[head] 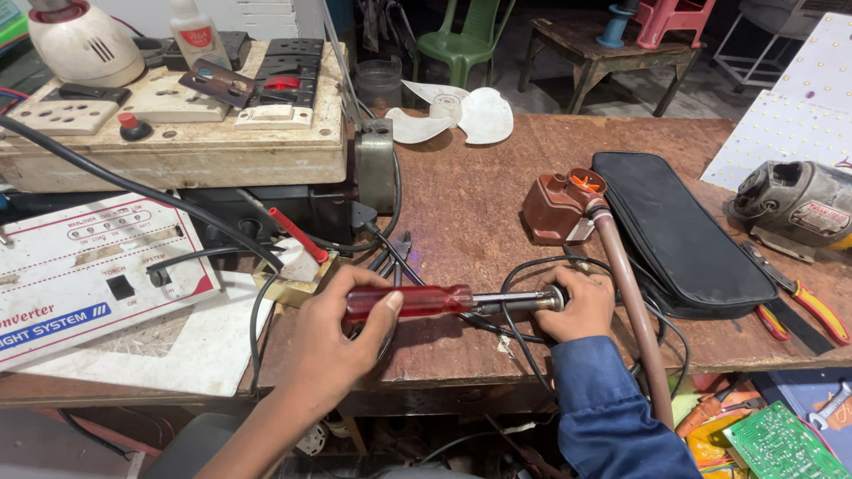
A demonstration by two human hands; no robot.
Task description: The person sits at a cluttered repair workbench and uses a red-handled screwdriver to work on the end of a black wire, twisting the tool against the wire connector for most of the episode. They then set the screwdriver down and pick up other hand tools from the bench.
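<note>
Screwdriver (417,302) in left hand (342,333), right hand (577,306) steadying

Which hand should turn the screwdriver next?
Left, probably: the left hand already grips the red screwdriver handle, while the right hand steadies the small round part at its tip.

The left hand (342,333) grips a red-handled screwdriver (417,302). Its tip meets a small part held by the right hand (577,306) on the brown tabletop (479,204).

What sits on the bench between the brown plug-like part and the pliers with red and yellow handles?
In the head view, a flat black zip pouch lies between the brown part and the pliers.
</note>
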